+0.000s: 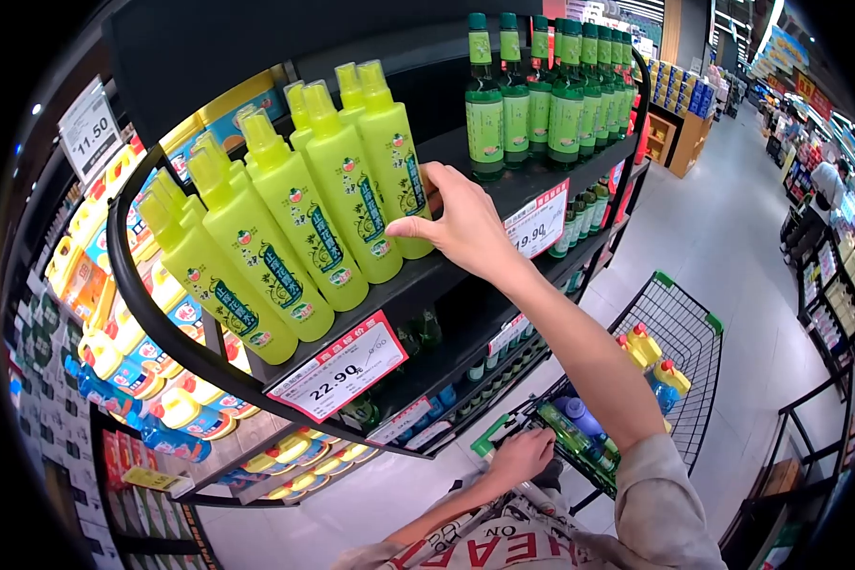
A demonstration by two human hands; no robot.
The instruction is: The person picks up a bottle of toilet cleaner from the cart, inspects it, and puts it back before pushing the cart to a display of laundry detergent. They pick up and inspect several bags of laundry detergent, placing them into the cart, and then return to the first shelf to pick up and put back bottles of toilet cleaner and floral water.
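Note:
Lime-green spray bottles with clear caps stand in rows on the black shelf. My right hand (pixel 456 220) reaches to the rightmost front bottle (pixel 394 166), its thumb in front of the bottle's lower part and its fingers at the right side, partly hidden; whether it grips the bottle is unclear. Lower down, my left hand (pixel 522 456) is closed at the green-and-black cart handle (pixel 489 439), fingers curled; what lies inside them is hard to see. A red-bordered price tag (pixel 337 366) reading 22.90 hangs under the bottles.
Dark green bottles with light labels (pixel 565 119) stand right of the spray bottles, above a 19.90 tag (pixel 538 220). The wire shopping cart (pixel 708 380) holds yellow-capped and green bottles. Yellow jugs (pixel 195 408) fill shelves at left. An aisle runs back right, with a person (pixel 817 204) there.

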